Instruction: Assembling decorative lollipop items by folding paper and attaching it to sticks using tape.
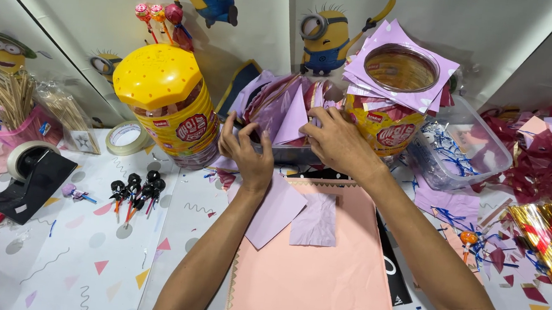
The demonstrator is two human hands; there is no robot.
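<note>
Both my hands reach into a clear box (290, 153) stuffed with folded lilac and pink paper pieces (287, 112). My left hand (245, 152) rests on the box's near edge, fingers curled on the papers. My right hand (335, 141) presses on the papers at the box's right side. Below my hands a large peach paper sheet (318, 275) lies flat, with two lilac squares (277, 210) on its top end.
A yellow-lidded candy jar (165, 102) stands to the left, an open jar (394, 106) topped with lilac sheets to the right. A tape dispenser (27, 177), tape roll (126, 138), several black-wrapped lollipops (139, 192), a clear tub (461, 150), red scraps and gold wrappers (550, 249) surround.
</note>
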